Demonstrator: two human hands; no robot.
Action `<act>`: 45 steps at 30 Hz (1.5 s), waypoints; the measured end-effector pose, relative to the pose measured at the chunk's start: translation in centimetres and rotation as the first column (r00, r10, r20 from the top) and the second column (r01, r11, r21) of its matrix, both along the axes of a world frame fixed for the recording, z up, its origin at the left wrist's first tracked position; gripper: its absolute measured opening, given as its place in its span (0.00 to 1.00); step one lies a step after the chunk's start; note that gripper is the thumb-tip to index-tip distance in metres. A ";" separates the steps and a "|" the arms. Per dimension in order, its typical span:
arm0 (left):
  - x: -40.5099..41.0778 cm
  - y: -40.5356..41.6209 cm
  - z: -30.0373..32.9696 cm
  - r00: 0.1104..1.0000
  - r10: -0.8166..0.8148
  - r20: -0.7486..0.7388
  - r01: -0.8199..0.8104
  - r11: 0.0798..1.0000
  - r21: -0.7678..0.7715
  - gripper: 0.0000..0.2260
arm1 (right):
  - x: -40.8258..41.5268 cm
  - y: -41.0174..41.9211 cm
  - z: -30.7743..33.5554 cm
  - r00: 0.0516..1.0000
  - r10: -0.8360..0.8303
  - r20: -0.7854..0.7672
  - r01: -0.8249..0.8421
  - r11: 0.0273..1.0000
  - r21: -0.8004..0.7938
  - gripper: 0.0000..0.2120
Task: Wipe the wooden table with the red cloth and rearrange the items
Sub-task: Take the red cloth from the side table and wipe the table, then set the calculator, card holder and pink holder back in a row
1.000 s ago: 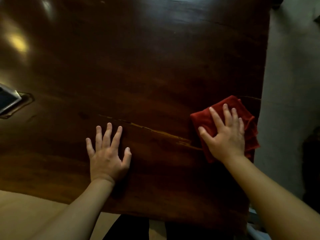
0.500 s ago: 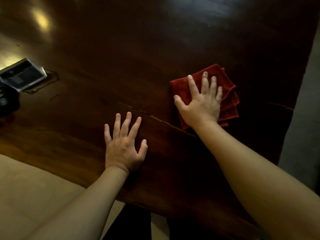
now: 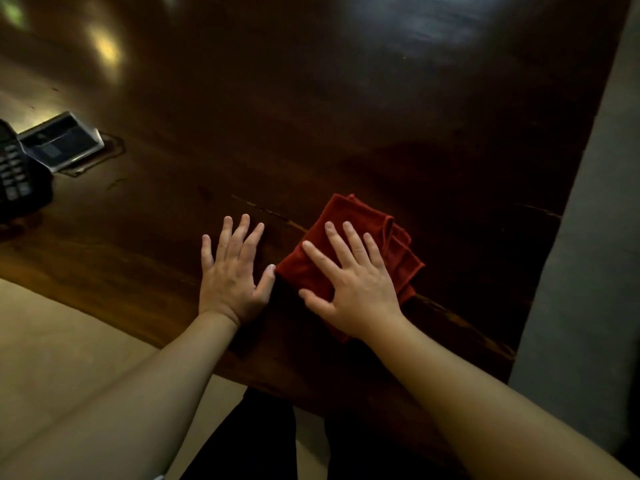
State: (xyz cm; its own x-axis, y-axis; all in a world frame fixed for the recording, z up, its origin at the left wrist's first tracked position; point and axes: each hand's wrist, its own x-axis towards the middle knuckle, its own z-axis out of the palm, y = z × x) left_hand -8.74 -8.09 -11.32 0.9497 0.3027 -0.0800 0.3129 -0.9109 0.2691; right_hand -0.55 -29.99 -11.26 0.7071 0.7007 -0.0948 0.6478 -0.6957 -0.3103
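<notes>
Wiping in hand. Red cloth point(image 3: 349, 244), folded, lying at lower centre of the frame on the wooden table point(image 3: 346, 116), pinned flat under the right hand point(image 3: 353, 282), fingers spread, gripping nothing. Left hand point(image 3: 232, 271) flat on bare wood just beside, fingers spread, thumb almost touching the cloth edge. Best done with even palm pressure, overlapping passes along the grain. Calculator point(image 3: 14, 168) and clear case point(image 3: 62, 142) at left edge: probably to lift, wipe beneath.
</notes>
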 end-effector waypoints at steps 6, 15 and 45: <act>0.0 0.0 0.3 0.999 0.008 -0.035 -0.008 1.000 0.008 0.32 | -1.7 -5.4 -0.1 1.000 0.025 -0.004 -0.025 0.999 -0.047 0.37; 0.5 0.4 1.9 0.993 0.046 -0.111 -0.054 0.996 -0.074 0.33 | -1.4 -8.9 2.2 0.985 0.025 -0.173 -0.052 0.987 -0.153 0.40; -6.7 33.4 8.3 0.734 0.657 0.170 -0.629 0.753 -0.196 0.41 | 0.9 31.6 10.0 0.972 -0.024 -0.234 0.010 0.998 -0.061 0.30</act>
State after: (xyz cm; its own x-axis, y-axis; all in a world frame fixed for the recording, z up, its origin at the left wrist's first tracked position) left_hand -15.43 25.26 -3.01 0.5275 0.8492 0.0249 0.7333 -0.4699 0.4914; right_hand 0.38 1.59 -1.27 0.6716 0.6774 -0.3001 0.5499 -0.7272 -0.4107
